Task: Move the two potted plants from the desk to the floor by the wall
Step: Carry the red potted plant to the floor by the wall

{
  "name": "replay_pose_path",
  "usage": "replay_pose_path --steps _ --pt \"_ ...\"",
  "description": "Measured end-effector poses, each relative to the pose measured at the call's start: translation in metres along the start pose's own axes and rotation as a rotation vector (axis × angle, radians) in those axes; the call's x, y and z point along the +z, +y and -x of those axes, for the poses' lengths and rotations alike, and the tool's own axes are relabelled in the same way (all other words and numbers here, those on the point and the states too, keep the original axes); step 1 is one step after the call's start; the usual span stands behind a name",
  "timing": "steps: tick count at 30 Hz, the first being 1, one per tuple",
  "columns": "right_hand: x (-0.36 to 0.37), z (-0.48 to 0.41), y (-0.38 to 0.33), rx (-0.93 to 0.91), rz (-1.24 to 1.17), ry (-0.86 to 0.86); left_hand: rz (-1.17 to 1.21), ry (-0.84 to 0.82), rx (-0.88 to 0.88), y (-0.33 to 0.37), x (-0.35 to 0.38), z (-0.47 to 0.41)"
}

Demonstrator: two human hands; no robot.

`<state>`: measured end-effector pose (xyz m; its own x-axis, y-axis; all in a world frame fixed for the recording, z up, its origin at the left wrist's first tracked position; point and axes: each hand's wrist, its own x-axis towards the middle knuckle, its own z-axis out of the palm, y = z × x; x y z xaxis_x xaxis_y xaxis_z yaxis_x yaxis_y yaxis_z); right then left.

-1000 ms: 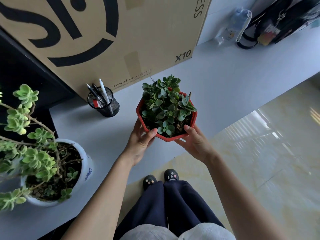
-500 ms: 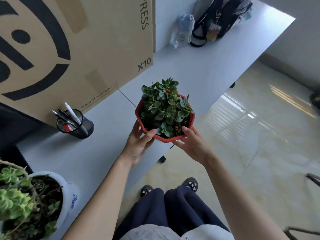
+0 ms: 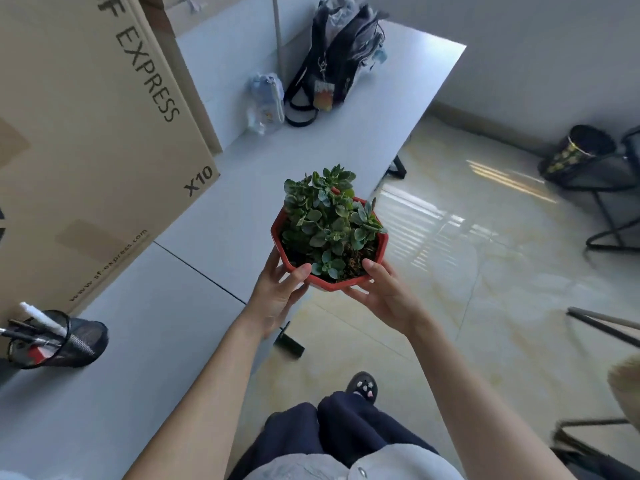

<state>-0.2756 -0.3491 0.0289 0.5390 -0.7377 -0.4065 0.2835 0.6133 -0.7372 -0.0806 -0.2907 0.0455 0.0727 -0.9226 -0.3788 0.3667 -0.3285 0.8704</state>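
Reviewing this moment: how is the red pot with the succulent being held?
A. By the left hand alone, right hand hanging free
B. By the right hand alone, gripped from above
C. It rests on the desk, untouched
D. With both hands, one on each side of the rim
D: the left hand and right hand each cup a side of the red pot, thumbs on its rim, and it is lifted past the desk edge.

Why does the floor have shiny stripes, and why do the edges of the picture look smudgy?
In the head view, bright light bounces off the glossy floor as striped glare; the red pot in the middle looks sharp, while the chair legs at the right edge are smeared by blur, and the desk edge bends from the wide lens.
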Motion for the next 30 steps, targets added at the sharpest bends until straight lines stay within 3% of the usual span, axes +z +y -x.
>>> replay_pose_path --steps 30 --pt "-0.207 -0.008 -0.167 -0.214 -0.109 0.354 -0.138 -0.328 -0.092 0.015 0.237 -0.206"
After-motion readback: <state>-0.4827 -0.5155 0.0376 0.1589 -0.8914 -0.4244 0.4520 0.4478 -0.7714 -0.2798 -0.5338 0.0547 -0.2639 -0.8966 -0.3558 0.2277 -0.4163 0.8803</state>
